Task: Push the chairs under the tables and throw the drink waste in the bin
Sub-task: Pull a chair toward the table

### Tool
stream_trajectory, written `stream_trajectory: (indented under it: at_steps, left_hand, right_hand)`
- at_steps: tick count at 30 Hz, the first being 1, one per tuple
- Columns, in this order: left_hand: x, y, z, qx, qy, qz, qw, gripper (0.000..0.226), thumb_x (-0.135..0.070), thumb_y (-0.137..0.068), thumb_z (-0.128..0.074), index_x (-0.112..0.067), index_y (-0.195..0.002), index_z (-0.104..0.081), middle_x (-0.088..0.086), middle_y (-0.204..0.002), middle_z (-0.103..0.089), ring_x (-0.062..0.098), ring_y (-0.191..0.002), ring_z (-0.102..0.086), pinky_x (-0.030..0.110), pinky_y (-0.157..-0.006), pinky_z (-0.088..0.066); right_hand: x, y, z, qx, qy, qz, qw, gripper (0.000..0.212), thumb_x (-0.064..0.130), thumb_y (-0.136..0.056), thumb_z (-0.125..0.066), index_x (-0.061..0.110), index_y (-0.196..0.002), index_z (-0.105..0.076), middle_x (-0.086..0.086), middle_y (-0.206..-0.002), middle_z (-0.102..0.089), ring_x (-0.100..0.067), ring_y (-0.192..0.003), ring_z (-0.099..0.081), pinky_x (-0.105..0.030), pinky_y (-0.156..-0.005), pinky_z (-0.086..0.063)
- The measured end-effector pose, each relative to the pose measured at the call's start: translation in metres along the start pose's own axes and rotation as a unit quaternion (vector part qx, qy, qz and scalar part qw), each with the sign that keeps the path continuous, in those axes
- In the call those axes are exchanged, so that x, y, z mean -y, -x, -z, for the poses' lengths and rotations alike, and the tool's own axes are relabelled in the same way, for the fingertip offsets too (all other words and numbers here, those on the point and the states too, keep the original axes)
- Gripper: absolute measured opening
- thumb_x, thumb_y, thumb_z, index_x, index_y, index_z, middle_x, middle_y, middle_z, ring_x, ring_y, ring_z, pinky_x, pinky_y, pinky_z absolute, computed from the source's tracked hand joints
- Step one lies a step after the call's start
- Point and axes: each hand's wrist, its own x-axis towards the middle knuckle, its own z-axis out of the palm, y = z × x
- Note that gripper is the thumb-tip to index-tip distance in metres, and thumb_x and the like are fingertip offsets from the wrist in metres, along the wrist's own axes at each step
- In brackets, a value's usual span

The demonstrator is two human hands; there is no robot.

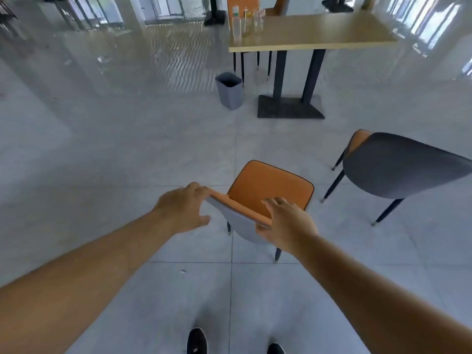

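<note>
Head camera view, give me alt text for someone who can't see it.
Both hands, left and right, grip the backrest of an orange-seated grey-backed chair, facing a light wooden table with clear drink bottles. A grey plastic bin stands beside it.

Left hand [182,208] and right hand [286,223] on orange chair [270,185] backrest

1. place: a café or canteen dining hall, bright and open.
2. floor [127,149]: glossy pale grey tiles reflecting tall windows [163,8].
3. furniture: a wooden table [319,31] on a black pedestal base [290,107]; matching orange-and-grey chairs [270,187]; further table bases at the far side.
4. tabletop: a bottle [236,24] and clear cups [258,20].
5. a grey bin [229,90] on the floor beside the table.
</note>
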Motion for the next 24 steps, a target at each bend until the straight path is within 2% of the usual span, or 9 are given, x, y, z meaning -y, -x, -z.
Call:
stream_trajectory:
  at_steps: [6, 9, 11, 14, 17, 20, 24]
  left_hand:
    - [0.048, -0.063, -0.033, 0.068, -0.062, -0.051, 0.994, 0.078, -0.059, -0.089, -0.065, -0.030, -0.153, -0.031, 0.000, -0.157, -0.035, 0.026, -0.121, -0.056, 0.041, -0.087, -0.053]
    - [0.073, -0.091, -0.046, 0.083, -0.087, -0.078, 0.990, 0.080, -0.062, -0.089, -0.063, -0.035, -0.155, -0.028, 0.000, -0.160, -0.032, 0.027, -0.124, -0.055, 0.041, -0.086, -0.053]
    - [0.085, -0.110, -0.051, 0.090, -0.095, -0.093, 0.987, 0.080, -0.063, -0.089, -0.062, -0.038, -0.155, -0.027, 0.000, -0.159, -0.033, 0.027, -0.123, -0.056, 0.040, -0.083, -0.052]
    - [0.097, -0.135, -0.057, 0.096, -0.086, -0.124, 0.984, 0.075, -0.061, -0.089, -0.061, -0.041, -0.154, -0.029, -0.002, -0.150, -0.043, 0.025, -0.118, -0.058, 0.038, -0.079, -0.052]
    - [0.101, -0.152, -0.065, 0.120, -0.086, -0.158, 0.976, 0.068, -0.061, -0.090, -0.059, -0.042, -0.151, -0.036, -0.004, -0.135, -0.054, 0.022, -0.107, -0.062, 0.035, -0.075, -0.050]
    - [0.101, -0.166, -0.071, 0.124, -0.081, -0.173, 0.974, 0.059, -0.061, -0.094, -0.056, -0.039, -0.147, -0.043, -0.003, -0.120, -0.056, 0.018, -0.093, -0.062, 0.032, -0.069, -0.051]
    - [0.090, -0.189, -0.071, 0.094, -0.074, -0.188, 0.975, 0.050, -0.062, -0.096, -0.053, -0.036, -0.138, -0.050, -0.004, -0.116, -0.056, 0.017, -0.086, -0.061, 0.029, -0.062, -0.044]
  right_hand:
    - [0.018, -0.042, -0.042, 0.064, 0.001, -0.067, 0.996, 0.073, 0.060, -0.089, -0.062, 0.032, -0.152, -0.036, 0.001, -0.138, -0.058, -0.027, -0.109, -0.062, -0.037, -0.076, -0.055]
    - [0.026, -0.054, -0.054, 0.076, 0.026, -0.080, 0.994, 0.066, 0.055, -0.092, -0.064, 0.032, -0.148, -0.040, 0.002, -0.134, -0.060, -0.028, -0.106, -0.063, -0.038, -0.078, -0.057]
    - [0.029, -0.060, -0.058, 0.092, 0.047, -0.096, 0.990, 0.057, 0.054, -0.090, -0.067, 0.031, -0.139, -0.047, 0.003, -0.122, -0.061, -0.027, -0.103, -0.062, -0.036, -0.073, -0.053]
    - [0.027, -0.067, -0.063, 0.142, 0.081, -0.124, 0.979, 0.039, 0.052, -0.093, -0.064, 0.030, -0.122, -0.052, 0.002, -0.109, -0.060, -0.027, -0.100, -0.061, -0.035, -0.068, -0.043]
    - [0.022, -0.075, -0.067, 0.172, 0.104, -0.125, 0.972, 0.030, 0.045, -0.098, -0.058, 0.029, -0.124, -0.054, 0.001, -0.112, -0.063, -0.030, -0.099, -0.063, -0.037, -0.067, -0.043]
    - [0.012, -0.087, -0.065, 0.173, 0.118, -0.109, 0.972, 0.027, 0.041, -0.100, -0.056, 0.030, -0.126, -0.055, 0.000, -0.111, -0.063, -0.029, -0.096, -0.063, -0.037, -0.065, -0.044]
    - [-0.021, -0.108, -0.053, 0.168, 0.123, -0.112, 0.972, 0.026, 0.040, -0.101, -0.056, 0.031, -0.126, -0.055, 0.000, -0.112, -0.062, -0.028, -0.097, -0.063, -0.037, -0.068, -0.048]
